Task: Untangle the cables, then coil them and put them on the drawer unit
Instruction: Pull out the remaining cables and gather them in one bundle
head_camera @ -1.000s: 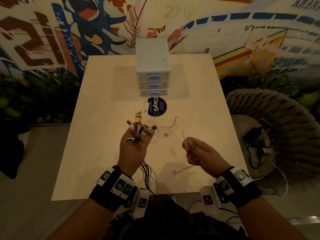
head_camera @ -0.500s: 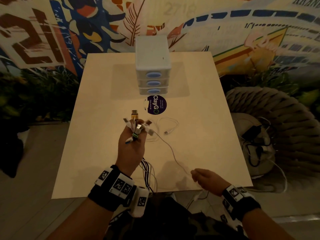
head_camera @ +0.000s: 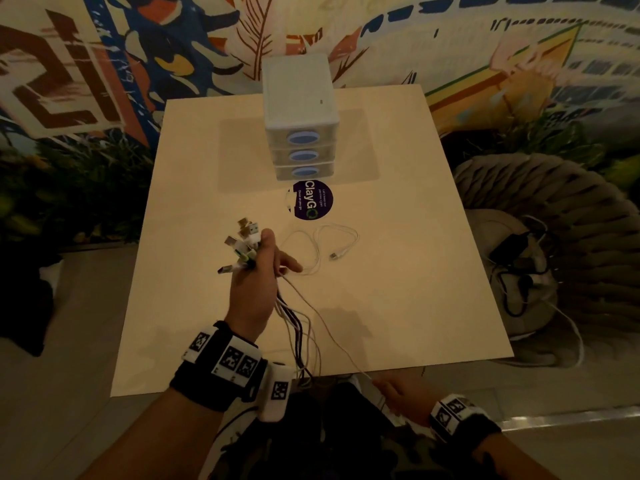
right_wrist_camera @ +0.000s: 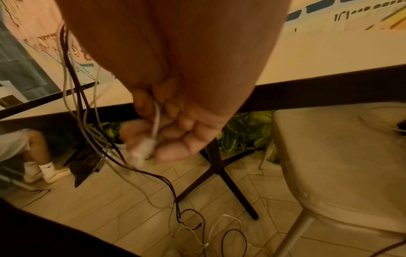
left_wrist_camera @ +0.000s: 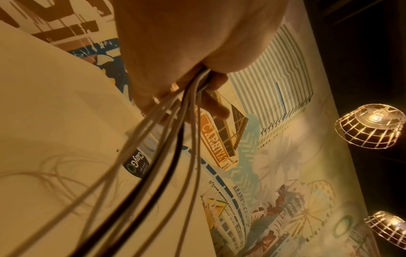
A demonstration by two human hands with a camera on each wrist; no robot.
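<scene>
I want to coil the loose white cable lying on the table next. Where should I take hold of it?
Take the white cable at its free plug end, coming from above and the right. That end lies bare on the table, clear of the left hand and its bundle.

Dim warm light. Mural wall [head_camera: 104, 64] beyond my fingers; woven chair [head_camera: 554, 216] right of them; tiled floor [right_wrist_camera: 131, 200] below; cage lamps [left_wrist_camera: 371, 127] overhead.

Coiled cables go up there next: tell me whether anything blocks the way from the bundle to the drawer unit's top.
Nothing visible does. The white three-drawer plastic unit has a bare top, and only open table lies between it and the cable bundle gripped by the left hand.
</scene>
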